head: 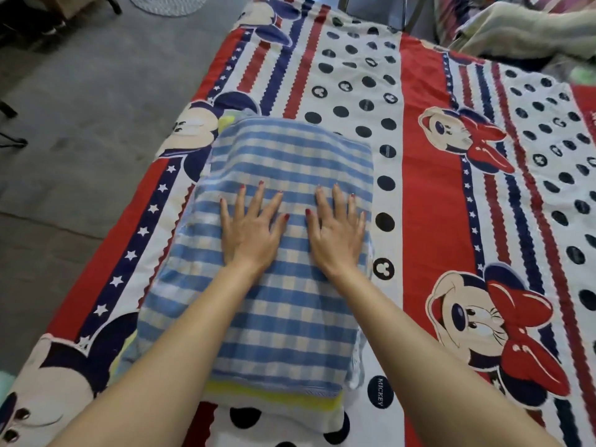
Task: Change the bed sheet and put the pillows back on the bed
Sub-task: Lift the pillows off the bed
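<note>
A: Floor (pixel 80 124) of grey concrete fills the view from nine to eleven o'clock. Next comes the bed sheet (pixel 429 175), printed with cartoon mice, stripes and dots, and it already lies spread over the bed.

B: And the pillow?

A: A pillow (pixel 283 304) in a blue and white checked cover lies on the sheet at the centre, close to the left edge of the bed. Something with a yellow and white striped edge shows from under it at six o'clock; I cannot tell if this is a second pillow.

B: What do the hands do?

A: The left hand (pixel 250 225) lies flat on the pillow with the fingers spread wide. The right hand (pixel 338 227), just beside it toward three o'clock, is also flat with straight fingers. Both press down and hold nothing.

B: Which step is this?

A: I judge the sheet is changed and the pillow is now being put back and patted smooth. At one o'clock a heap of pale fabric (pixel 529 24) lies beyond the bed. The next move, I think, calls for lifting both palms and checking that the pillow sits straight.
</note>
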